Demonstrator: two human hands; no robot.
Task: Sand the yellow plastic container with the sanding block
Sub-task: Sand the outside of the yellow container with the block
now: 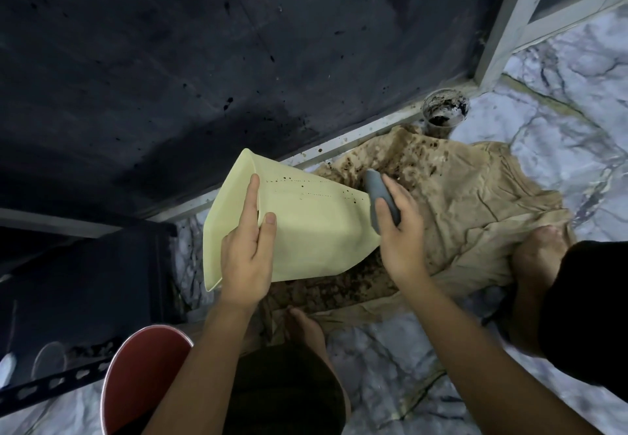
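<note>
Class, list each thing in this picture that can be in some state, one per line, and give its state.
yellow container: tipped on its side, speckled with dark spots, held
left hand: gripping the container's rim
right hand: closed on the sanding block
sanding block: pressed against the container's far end
brown paper: spread out, crumpled, stained
cup: upright, dirty inside
red bucket: upright

Left hand (245, 258) grips yellow container (306, 227) rim; right hand (401, 230) presses grey sanding block (379, 196) against base.

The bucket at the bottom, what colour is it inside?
Red inside, with a pale rim; the bucket shows only in the head view, bottom left.
</note>
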